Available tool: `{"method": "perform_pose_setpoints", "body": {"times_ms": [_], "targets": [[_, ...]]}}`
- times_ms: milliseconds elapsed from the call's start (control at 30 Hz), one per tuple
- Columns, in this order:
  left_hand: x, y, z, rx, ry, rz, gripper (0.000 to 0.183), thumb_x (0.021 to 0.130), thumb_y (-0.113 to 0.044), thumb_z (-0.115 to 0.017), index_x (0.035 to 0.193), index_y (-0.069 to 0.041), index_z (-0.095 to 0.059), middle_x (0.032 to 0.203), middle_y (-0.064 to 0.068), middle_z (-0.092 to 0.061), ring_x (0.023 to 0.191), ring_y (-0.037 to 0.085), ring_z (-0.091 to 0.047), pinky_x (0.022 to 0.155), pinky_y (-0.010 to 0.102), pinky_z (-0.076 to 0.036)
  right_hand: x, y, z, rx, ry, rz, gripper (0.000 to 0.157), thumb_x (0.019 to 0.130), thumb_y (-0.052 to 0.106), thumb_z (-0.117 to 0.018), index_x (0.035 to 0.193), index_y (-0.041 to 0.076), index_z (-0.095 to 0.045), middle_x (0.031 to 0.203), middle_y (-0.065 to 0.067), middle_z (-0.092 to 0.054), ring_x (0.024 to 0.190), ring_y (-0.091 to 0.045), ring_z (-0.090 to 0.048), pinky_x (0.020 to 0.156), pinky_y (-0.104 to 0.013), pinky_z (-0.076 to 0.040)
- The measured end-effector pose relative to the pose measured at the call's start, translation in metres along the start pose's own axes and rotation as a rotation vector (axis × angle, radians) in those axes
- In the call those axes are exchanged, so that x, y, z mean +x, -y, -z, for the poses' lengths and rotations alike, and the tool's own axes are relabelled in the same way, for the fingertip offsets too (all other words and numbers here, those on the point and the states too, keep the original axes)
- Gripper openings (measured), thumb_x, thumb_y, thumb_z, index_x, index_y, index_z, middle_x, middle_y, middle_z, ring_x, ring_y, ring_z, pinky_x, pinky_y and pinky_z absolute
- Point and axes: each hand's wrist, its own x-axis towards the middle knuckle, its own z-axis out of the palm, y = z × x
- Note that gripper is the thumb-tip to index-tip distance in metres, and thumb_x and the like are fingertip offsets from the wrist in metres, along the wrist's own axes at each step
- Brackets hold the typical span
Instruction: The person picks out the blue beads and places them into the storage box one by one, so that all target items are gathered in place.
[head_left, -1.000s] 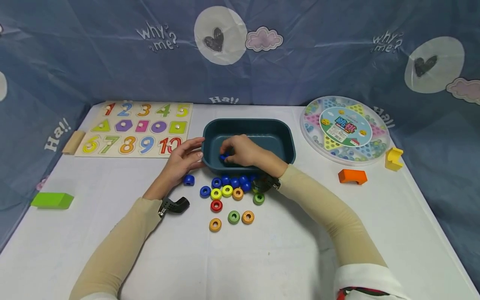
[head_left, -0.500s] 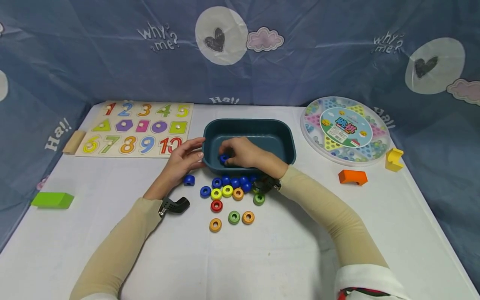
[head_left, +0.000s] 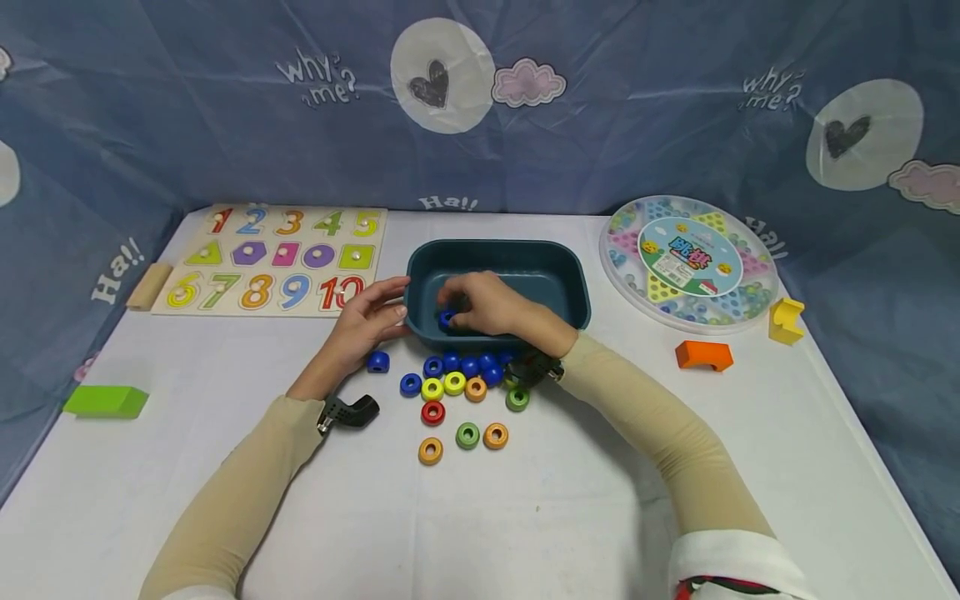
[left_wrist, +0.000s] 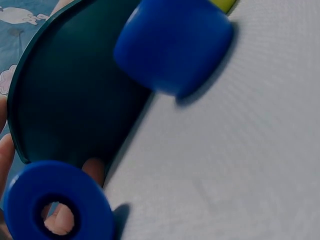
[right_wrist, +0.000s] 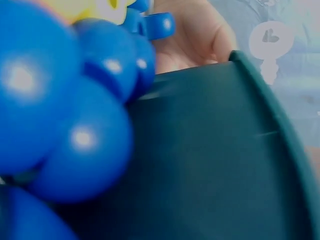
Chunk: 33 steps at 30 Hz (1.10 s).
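A dark teal tray (head_left: pixel 525 271) stands in the middle of the table. Down inside its left part, my right hand (head_left: pixel 491 307) pinches a blue bead (head_left: pixel 446 319) between thumb and finger. Against the tray's left end rests my left hand (head_left: pixel 365 319), its fingers extended and spread. One blue bead (head_left: pixel 378 361) lies near the left wrist. More blue beads (head_left: pixel 470 366) crowd along the tray's front wall; in the right wrist view these blue beads (right_wrist: pixel 80 140) loom large beside the outer wall. The right hand's fingertips are hidden from both wrist cameras.
Yellow beads (head_left: pixel 454 382), a red bead (head_left: pixel 432 412), green beads (head_left: pixel 467 435) and orange beads (head_left: pixel 431 451) lie in front. A number puzzle board (head_left: pixel 273 260) is back left, a round game box (head_left: pixel 690 260) back right. Coloured blocks (head_left: pixel 705 356) sit toward both sides.
The blue bead in my right fingers has turned slightly and shows more than a second ago. Both hands, the tray and the other beads stay in place.
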Motion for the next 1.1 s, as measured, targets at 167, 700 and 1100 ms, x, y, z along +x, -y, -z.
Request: {"method": "perform_pose_setpoints", "body": {"times_ms": [167,700,1100], "targets": [[-0.001,-0.001,0.0,0.0,0.006,0.005,0.05,0.098,-0.019,-0.058,0.145,-0.01,-0.042,0.149,0.016,-0.039,0.116,0.015,-0.058,0.087,0.027,-0.058,-0.005,0.016,0.006,0.074,-0.142,0.069,0.025,0.087,0.013,-0.071,0.111,0.005,-0.068,0.107,-0.01,-0.072,0.085,-0.017,-0.068,0.078,-0.027,-0.058],[0.002,0.002,0.003,0.081,-0.02,-0.013,0.05,0.098,-0.019,-0.057,0.145,-0.011,-0.043,0.15,0.015,-0.041,0.134,0.031,-0.045,0.09,0.015,-0.053,-0.017,0.079,-0.031,-0.039,-0.138,0.345,0.019,0.088,0.007,-0.066,0.106,0.004,-0.07,0.101,-0.005,-0.069,0.08,-0.015,-0.061,0.07,-0.013,-0.048],[0.001,0.004,0.002,0.063,-0.002,-0.065,0.049,0.097,-0.016,-0.058,0.144,-0.007,-0.045,0.147,0.02,-0.043,0.128,0.028,-0.051,0.09,0.017,-0.054,-0.005,0.087,-0.074,-0.355,-0.009,0.243,0.026,0.09,0.011,-0.066,0.115,0.012,-0.069,0.112,-0.004,-0.065,0.101,-0.012,-0.06,0.081,-0.02,-0.054]]}}
